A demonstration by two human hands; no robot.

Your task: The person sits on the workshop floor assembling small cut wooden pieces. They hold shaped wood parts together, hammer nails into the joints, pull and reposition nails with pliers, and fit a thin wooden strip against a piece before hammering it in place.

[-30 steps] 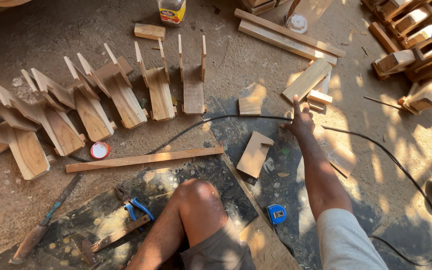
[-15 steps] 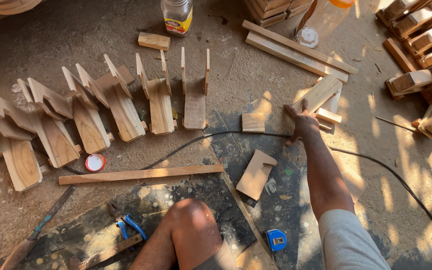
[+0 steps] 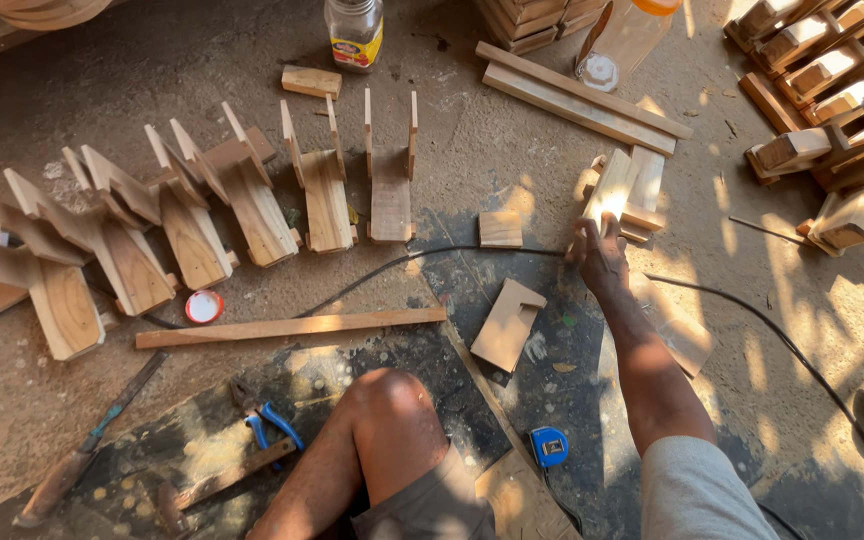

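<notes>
My right hand (image 3: 600,258) reaches out over the floor and its fingers close around the near end of a short wooden plank (image 3: 612,190). The plank lies sunlit on a small pile of similar short planks (image 3: 646,180). A black cable (image 3: 422,258) runs across the floor just under the hand. A small square block (image 3: 500,228) lies to the hand's left, and a notched board (image 3: 508,324) lies nearer me. My bare knee (image 3: 384,405) is bent at the bottom middle. My left hand is out of sight.
A row of several forked wooden assemblies (image 3: 252,200) fans out on the left, with a long thin strip (image 3: 292,327) in front. Blue-handled pliers (image 3: 270,425), a blue tape measure (image 3: 549,446), a red lid (image 3: 204,306), a jar (image 3: 354,32) and a plastic bottle (image 3: 620,40) lie around. More wooden pieces (image 3: 832,90) are stacked at the right.
My right hand has moved a little forward from the floor beside the cable onto the short plank and taken hold of its end. The view has shifted closer.
</notes>
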